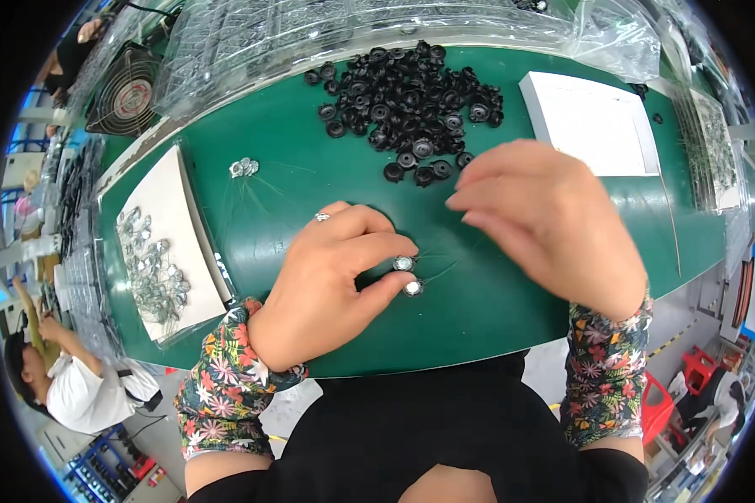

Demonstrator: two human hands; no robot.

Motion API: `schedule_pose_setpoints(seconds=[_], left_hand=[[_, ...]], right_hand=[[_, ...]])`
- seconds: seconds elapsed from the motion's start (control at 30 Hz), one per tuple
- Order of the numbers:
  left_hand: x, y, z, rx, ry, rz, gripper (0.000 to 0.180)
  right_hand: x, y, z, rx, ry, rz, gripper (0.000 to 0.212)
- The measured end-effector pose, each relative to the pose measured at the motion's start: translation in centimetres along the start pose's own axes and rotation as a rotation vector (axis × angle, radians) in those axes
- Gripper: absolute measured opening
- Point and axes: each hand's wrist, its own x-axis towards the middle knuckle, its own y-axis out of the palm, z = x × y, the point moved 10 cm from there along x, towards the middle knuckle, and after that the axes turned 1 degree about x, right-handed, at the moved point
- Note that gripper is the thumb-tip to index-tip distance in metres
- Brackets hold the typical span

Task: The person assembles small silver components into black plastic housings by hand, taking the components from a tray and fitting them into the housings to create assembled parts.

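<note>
My left hand [331, 281] rests on the green tabletop [377, 339], its thumb and index finger closed on small silver round parts with thin green wires. One silver part [403, 263] is at the index fingertip, the other silver part [413, 287] at the thumb tip. Their wires trail to the right. My right hand [537, 214] is raised over the table, slightly blurred, thumb a little apart from the fingers; nothing shows between them. Beyond its fingertips lies a loose pile of black round plastic parts [411, 105], with a few stragglers at the near edge.
A white sheet [164, 243] at left carries several silver wired parts. A small cluster of silver parts [244, 168] lies beyond my left hand. A white box [591, 126] stands at back right. Clear plastic trays [310, 42] line the far edge; a fan [132, 96] is at far left.
</note>
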Motion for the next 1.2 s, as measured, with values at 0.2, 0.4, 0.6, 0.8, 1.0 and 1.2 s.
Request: schedule_pose_setpoints(seconds=[0.2, 0.4, 0.6, 0.8, 1.0, 1.2], left_hand=[[-0.4, 0.4, -0.8, -0.047, 0.056, 0.086, 0.029], [-0.5, -9.0, 2.3, 0.539, -0.082, -0.417, 0.012], [-1.4, -10.5, 7.2, 0.666, -0.300, -0.371, 0.017], [-0.4, -8.9, 8.0, 0.118, -0.325, -0.336, 0.018], [0.2, -6.7, 4.0, -0.228, -0.077, -0.311, 0.024], [0.1, -6.2, 3.3, -0.325, -0.080, -0.309, 0.024]], right_hand=[[-0.5, 4.6, 1.8, 0.065, -0.036, 0.204, 0.006], [-0.3, 4.0, 1.1, 0.063, 0.022, 0.224, 0.012], [1.6, 3.6, 2.4, 0.124, -0.080, 0.019, 0.006], [3.1, 3.2, 2.3, 0.150, -0.116, -0.232, 0.005], [3.7, 3.2, 1.9, 0.052, -0.044, -0.419, 0.008], [3.6, 3.9, 0.2, 0.340, 0.018, -0.364, 0.009]])
